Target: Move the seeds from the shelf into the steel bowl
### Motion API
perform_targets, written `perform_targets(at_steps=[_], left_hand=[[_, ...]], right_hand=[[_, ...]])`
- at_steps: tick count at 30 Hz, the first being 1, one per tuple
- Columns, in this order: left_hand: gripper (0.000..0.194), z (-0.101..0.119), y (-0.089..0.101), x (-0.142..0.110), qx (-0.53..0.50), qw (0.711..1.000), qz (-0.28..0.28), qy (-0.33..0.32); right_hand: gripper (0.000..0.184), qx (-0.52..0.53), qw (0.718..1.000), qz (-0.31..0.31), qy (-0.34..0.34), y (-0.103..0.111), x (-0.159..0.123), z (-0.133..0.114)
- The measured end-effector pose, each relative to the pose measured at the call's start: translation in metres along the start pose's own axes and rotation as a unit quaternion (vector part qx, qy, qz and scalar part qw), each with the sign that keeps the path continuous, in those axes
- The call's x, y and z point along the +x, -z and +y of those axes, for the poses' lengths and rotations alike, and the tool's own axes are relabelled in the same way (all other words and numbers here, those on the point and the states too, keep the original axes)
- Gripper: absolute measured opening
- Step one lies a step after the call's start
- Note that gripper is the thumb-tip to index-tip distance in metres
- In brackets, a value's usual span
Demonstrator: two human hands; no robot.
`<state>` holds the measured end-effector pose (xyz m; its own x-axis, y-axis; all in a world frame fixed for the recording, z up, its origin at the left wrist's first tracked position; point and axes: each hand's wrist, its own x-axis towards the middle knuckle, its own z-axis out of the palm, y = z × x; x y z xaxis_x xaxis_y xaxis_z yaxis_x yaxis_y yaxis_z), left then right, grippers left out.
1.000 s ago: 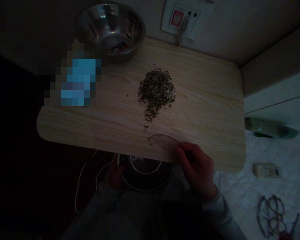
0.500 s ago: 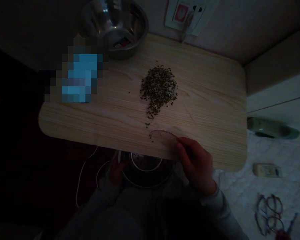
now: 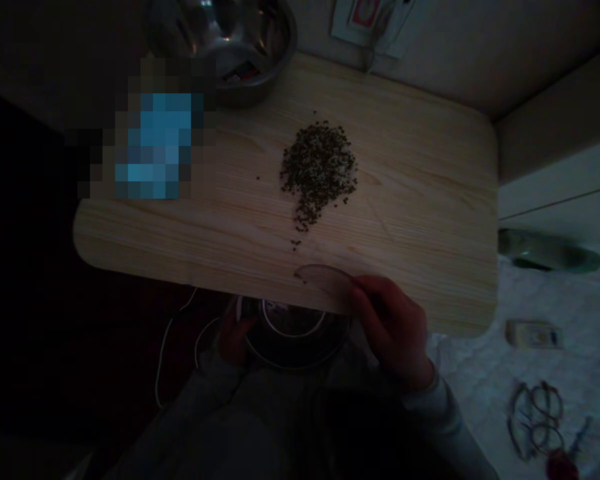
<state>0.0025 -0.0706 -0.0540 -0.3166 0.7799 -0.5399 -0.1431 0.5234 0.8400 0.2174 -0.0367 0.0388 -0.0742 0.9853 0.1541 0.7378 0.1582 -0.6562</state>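
A pile of small dark beans or seeds (image 3: 319,160), mixed with pale grains, lies mid-table, with a few strays trailing toward the front edge. My right hand (image 3: 393,327) is closed around a thin, see-through curved piece (image 3: 325,275), its kind unclear, which is low over the table by the last strays. Below the front edge, my left hand (image 3: 235,333) grips the left side of a dark round pan-like container (image 3: 295,357) with a shiny inner ring. The table edge hides the container's far part, and its contents are too dark to make out.
On the wooden table (image 3: 430,220) stand a steel bowl (image 3: 275,73) and a blurred-out blue bright thing (image 3: 160,147). A wall socket (image 3: 365,27) is behind. To the right, a green bottle (image 3: 550,250), a pale remote-like box (image 3: 534,333) and coiled cords (image 3: 537,420) lie on white bedding.
The see-through piece has shifted slightly left and toward the front edge, over the strays nearest it. My left hand stays on the container. The view has tilted a little.
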Motion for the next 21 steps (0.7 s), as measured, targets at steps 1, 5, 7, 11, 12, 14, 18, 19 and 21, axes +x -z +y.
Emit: perform_targets(at_steps=[1,5,7,11,12,14,18,19,21], left_hand=[[0.035,0.0003,0.0000,0.0000,0.003,1.000,0.004,0.005],[0.037,0.0023,-0.0007,-0.0006,-0.004,1.000,-0.012,0.001],[0.037,0.0038,-0.0017,-0.0015,-0.013,1.000,-0.019,0.004],[0.037,0.0039,-0.0018,-0.0020,-0.027,0.999,-0.021,0.007],[0.036,0.0030,-0.0013,-0.0017,-0.021,1.000,-0.020,0.005],[0.032,0.0010,-0.0003,-0.0009,-0.003,1.000,-0.014,0.008],[0.031,-0.0010,0.0002,-0.0002,0.000,1.000,-0.005,0.013],[0.033,-0.0011,0.0002,-0.0002,-0.005,1.000,-0.009,0.010],[0.034,-0.0015,0.0007,0.0000,-0.010,1.000,-0.021,0.015]], right_hand=[[0.015,0.001,1.000,-0.002,0.000,0.0001,-0.0003,0.0000],[0.015,0.004,1.000,-0.006,0.001,0.0003,-0.0011,-0.0003],[0.014,0.005,1.000,-0.010,0.003,0.0005,-0.0012,-0.0004],[0.014,0.005,1.000,-0.012,0.008,0.0008,-0.0009,-0.0011],[0.014,0.004,1.000,-0.013,0.009,0.0008,-0.0007,-0.0016],[0.014,0.002,1.000,-0.017,0.011,0.0005,-0.0002,-0.0030],[0.015,0.003,1.000,-0.021,0.009,-0.0013,0.0009,-0.0052],[0.015,0.003,1.000,-0.022,0.010,-0.0018,0.0012,-0.0054],[0.015,0.006,1.000,-0.023,0.017,-0.0026,0.0020,-0.0055]])
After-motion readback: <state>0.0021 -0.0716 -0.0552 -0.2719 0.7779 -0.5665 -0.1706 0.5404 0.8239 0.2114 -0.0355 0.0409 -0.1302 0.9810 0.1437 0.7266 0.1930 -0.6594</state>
